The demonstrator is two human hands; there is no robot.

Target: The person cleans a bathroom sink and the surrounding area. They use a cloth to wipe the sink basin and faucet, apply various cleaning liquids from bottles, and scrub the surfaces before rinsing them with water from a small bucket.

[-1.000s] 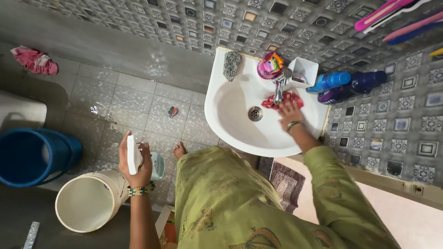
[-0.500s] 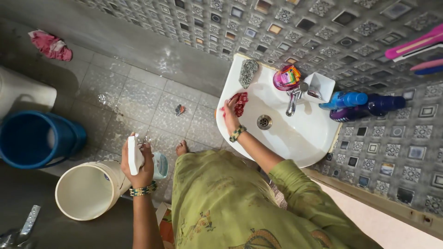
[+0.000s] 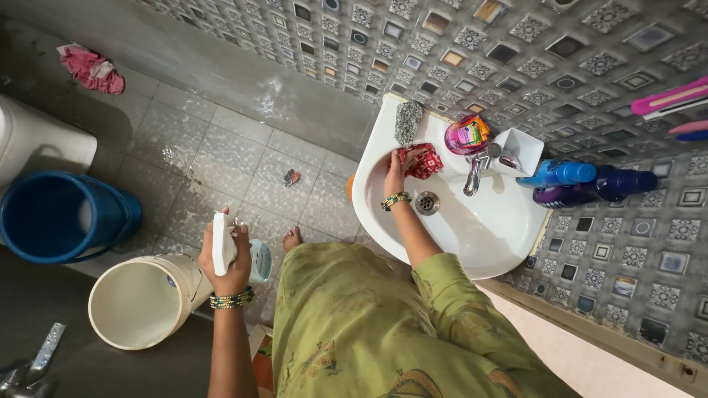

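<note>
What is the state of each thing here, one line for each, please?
Left hand: closed around a white spray bottle, held upright.
Right hand: pressing a red cloth on the sink rim.
Tap: no water seen running.
Cream bucket: empty, upright.
Blue bucket: upright; contents unclear.
Pink cloth: crumpled on floor.

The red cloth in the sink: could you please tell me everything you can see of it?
The red cloth is a small rag, red with a paler pattern, soft and crumpled into a bunch. It lies on the back inner slope of the white sink, left of the metal tap and above the drain. The right hand presses on its left edge, fingers gripping it. Whether it is wet cannot be told.
</note>
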